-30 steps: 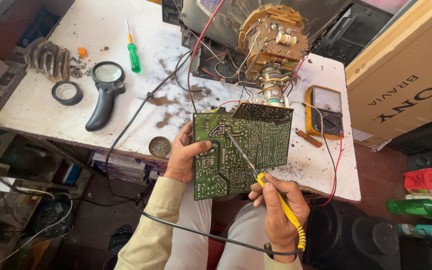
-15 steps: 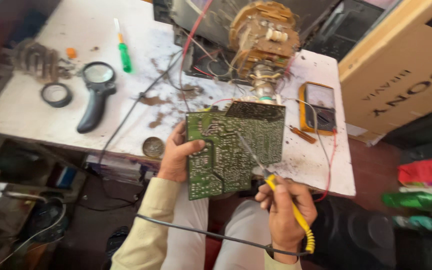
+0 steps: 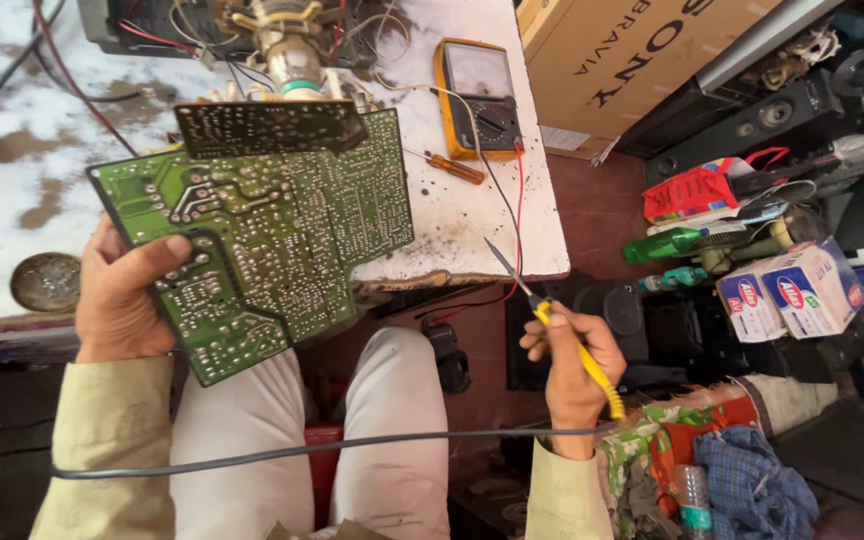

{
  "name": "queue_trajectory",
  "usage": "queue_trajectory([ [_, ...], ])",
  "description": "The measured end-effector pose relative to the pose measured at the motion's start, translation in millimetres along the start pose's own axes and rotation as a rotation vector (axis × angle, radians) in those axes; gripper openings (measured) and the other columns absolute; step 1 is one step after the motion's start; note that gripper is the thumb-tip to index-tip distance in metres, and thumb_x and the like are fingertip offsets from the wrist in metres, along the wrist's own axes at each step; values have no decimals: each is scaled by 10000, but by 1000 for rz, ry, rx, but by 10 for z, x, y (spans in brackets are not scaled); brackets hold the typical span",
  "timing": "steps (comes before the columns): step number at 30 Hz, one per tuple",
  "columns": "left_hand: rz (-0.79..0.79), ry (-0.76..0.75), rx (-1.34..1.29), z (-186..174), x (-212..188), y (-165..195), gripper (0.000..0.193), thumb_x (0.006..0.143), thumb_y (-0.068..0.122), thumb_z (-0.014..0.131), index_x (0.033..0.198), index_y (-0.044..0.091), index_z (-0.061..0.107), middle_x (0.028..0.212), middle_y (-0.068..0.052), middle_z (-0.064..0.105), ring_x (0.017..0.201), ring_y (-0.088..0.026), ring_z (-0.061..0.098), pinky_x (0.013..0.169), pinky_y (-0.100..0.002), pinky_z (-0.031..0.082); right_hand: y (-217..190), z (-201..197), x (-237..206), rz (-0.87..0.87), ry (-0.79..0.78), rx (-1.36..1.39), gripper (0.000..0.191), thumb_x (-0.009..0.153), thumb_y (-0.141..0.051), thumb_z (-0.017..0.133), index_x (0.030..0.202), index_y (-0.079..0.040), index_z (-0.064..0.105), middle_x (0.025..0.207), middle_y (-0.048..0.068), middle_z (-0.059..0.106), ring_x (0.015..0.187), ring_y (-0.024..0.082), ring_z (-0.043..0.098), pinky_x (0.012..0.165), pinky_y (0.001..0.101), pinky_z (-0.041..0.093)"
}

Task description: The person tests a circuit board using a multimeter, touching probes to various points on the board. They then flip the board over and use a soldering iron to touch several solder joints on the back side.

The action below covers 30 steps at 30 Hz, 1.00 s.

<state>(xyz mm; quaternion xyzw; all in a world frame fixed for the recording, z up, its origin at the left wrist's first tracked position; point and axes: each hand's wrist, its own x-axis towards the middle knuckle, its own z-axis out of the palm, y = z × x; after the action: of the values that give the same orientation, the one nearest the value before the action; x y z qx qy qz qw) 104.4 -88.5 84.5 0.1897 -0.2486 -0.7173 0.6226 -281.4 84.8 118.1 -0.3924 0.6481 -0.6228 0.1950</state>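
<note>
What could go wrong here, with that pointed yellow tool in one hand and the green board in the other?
The soldering iron in the right hand hangs off the table, tip up, near the red and black meter leads; it might scorch them. Its cord crosses the lap and could snag. The left hand holds the circuit board by one edge only, so it might slip.

The circuit board (image 3: pixel 262 230) is green with silvery solder dots. The soldering iron (image 3: pixel 577 345) at centre right has a yellow handle. The multimeter (image 3: pixel 479 95), upper centre, is orange-cased. A checked cloth (image 3: pixel 752 490), lower right, looks blue.
</note>
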Motion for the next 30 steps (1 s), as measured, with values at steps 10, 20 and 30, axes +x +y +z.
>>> queue_trajectory([
  [10, -10, -13, -7, 15, 20, -11, 493, 868, -71, 687, 1350, -84, 583, 1223, -196, 708, 1030, -270, 735, 941, -419, 627, -115, 197, 141, -44, -102, -117, 127, 989, -70, 667, 1042, 40, 701, 884, 139, 740, 684, 126, 670, 601, 246, 544],
  [20, -5, -7, 8, 1, 26, -22, 506, 867, -86, 675, 1364, -90, 578, 1223, -201, 705, 1024, -273, 735, 942, -414, 631, -141, 215, 127, -26, -81, -116, 122, 990, -67, 663, 1030, 42, 702, 859, 137, 742, 669, 126, 675, 591, 243, 534],
  [30, -16, 19, 21, -32, 42, -19, 502, 849, -90, 663, 1341, -67, 572, 1187, -186, 709, 994, -265, 732, 896, -406, 629, -101, 228, 139, -9, -77, -118, 111, 992, -54, 656, 1022, 45, 695, 837, 147, 735, 649, 132, 662, 578, 245, 521],
])
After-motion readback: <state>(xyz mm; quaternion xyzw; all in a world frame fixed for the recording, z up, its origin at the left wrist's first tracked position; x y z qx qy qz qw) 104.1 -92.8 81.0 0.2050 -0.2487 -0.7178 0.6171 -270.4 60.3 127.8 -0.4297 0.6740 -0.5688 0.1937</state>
